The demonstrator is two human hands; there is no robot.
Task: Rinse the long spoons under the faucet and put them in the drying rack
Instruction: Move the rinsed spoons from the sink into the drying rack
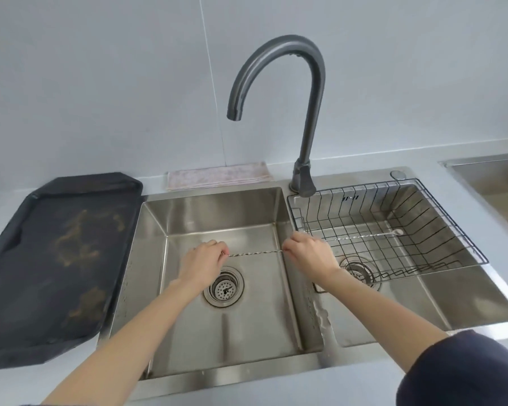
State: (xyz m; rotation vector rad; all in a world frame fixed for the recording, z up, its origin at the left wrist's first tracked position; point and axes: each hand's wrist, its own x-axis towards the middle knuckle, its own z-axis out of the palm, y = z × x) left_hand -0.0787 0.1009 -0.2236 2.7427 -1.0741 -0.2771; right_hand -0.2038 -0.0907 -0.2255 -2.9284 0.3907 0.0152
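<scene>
Both hands hold one long twisted-handle spoon [254,253] level over the left sink basin [217,218]. My left hand [201,263] pinches its left end and my right hand [308,253] pinches its right end; the bowl of this spoon is hidden. A second long spoon [370,236] with a small bowl lies in the black wire drying rack [452,230] set over the right basin. The dark gooseneck faucet [279,83] arches above the left basin, and no water runs from its spout.
A dark stained tray [56,259] lies on the counter left of the sink. A folded cloth [217,175] rests behind the left basin. Each basin has a drain strainer [224,287]. Another steel basin [493,177] shows at the far right.
</scene>
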